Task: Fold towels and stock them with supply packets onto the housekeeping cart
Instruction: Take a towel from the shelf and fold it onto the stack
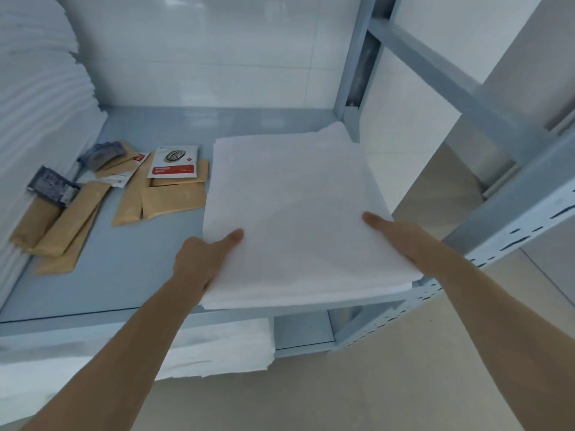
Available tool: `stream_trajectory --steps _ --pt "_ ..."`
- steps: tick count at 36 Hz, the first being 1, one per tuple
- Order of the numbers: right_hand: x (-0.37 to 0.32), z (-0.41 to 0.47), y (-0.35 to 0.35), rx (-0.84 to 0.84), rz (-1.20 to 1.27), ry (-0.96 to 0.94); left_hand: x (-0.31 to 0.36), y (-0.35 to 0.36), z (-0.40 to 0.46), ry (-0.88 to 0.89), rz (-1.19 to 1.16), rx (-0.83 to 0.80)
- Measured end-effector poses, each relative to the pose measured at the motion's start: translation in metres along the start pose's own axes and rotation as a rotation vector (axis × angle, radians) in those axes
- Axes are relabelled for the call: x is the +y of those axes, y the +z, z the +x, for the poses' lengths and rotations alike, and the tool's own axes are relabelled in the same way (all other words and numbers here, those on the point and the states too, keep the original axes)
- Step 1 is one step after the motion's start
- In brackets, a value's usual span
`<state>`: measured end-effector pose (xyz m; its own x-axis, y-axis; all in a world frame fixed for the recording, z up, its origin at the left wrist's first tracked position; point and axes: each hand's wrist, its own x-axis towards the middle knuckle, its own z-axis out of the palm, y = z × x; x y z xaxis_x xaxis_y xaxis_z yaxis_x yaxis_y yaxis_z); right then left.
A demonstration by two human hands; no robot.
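Starting at your left, brown supply packets point(161, 197) lie scattered on the blue-grey shelf point(130, 269), beside the folded white towel point(295, 219). Your left hand point(202, 259) grips the towel's near-left edge, thumb on top. Your right hand point(401, 241) clasps its right edge, thumb extended flat on top.

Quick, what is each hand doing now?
Left hand: grips the folded towel, thumb on top.
Right hand: grips the towel's right edge.
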<state>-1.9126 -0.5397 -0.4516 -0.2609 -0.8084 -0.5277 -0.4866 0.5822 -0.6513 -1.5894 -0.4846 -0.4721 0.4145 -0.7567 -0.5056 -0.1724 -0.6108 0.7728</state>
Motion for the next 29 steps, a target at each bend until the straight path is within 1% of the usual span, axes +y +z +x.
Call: stream_trajectory --steps 2,4,9,11,14,16,19,20,22,25,27,29 --pt "0.007 -0.005 -0.003 -0.077 0.045 0.021 -0.002 -0.004 -0.009 -0.077 -0.087 -0.078" --pt "0.017 -0.012 -0.006 -0.164 0.071 0.048 -0.008 -0.01 -0.017 -0.125 -0.122 -0.166" --pt "0.039 -0.038 -0.022 -0.311 0.001 0.105 -0.019 -0.038 -0.036 -0.212 -0.11 -0.418" --pt "0.047 -0.046 -0.026 -0.37 0.057 0.119 -0.024 -0.045 -0.045 -0.268 -0.121 -0.481" --pt "0.058 -0.057 -0.02 -0.434 0.288 0.105 -0.033 -0.042 -0.058 -0.288 -0.176 -0.481" --pt "0.063 -0.064 -0.012 -0.412 0.399 0.106 -0.037 -0.037 -0.066 -0.271 -0.214 -0.442" --pt "0.066 -0.08 -0.008 -0.35 0.433 0.124 -0.043 -0.037 -0.082 -0.256 -0.257 -0.429" --pt "0.068 -0.086 -0.011 -0.368 0.425 0.121 -0.046 -0.041 -0.088 -0.268 -0.273 -0.452" --pt "0.073 -0.1 -0.022 -0.458 0.411 0.109 -0.054 -0.051 -0.1 -0.296 -0.309 -0.498" --pt "0.087 -0.123 -0.037 -0.542 0.425 0.135 -0.069 -0.068 -0.107 -0.269 -0.41 -0.504" --pt "0.099 -0.142 -0.035 -0.567 0.494 0.159 -0.073 -0.075 -0.114 -0.263 -0.449 -0.516" --pt "0.106 -0.165 -0.026 -0.534 0.55 0.179 -0.072 -0.079 -0.128 -0.252 -0.4 -0.553"
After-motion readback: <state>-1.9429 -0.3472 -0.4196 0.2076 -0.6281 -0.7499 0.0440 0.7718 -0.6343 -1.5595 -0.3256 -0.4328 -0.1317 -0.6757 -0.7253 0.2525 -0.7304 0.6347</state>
